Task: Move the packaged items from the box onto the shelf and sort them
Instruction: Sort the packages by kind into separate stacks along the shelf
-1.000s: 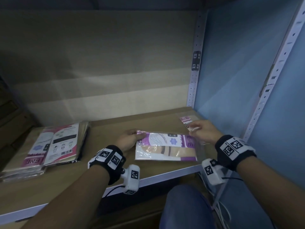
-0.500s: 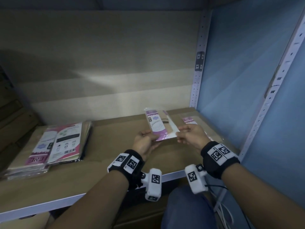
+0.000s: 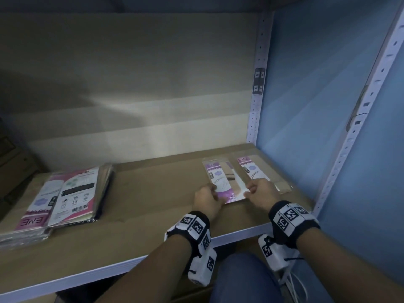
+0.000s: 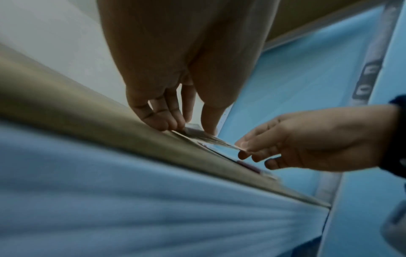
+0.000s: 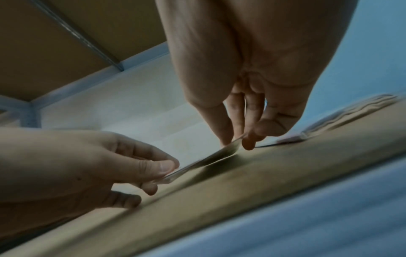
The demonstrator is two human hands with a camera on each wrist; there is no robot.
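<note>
Shelf: packet stack far left

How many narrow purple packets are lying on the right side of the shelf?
2. One packet is held at its near end by both hands; the other packet lies just right of it, near the blue wall. The left stack may hide more.

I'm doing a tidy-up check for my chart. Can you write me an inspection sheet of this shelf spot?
Surface: brown shelf, white front edge.
Job's things: packet in both hands, its near end off the shelf; second packet lies flat to its right; stack lies at the left.
Clutter: nothing seen.
Grips: left hand and right hand pinch the packet's near corners.
Cables: white cable below the right wrist.
Surroundings: blue wall, white post.
</note>
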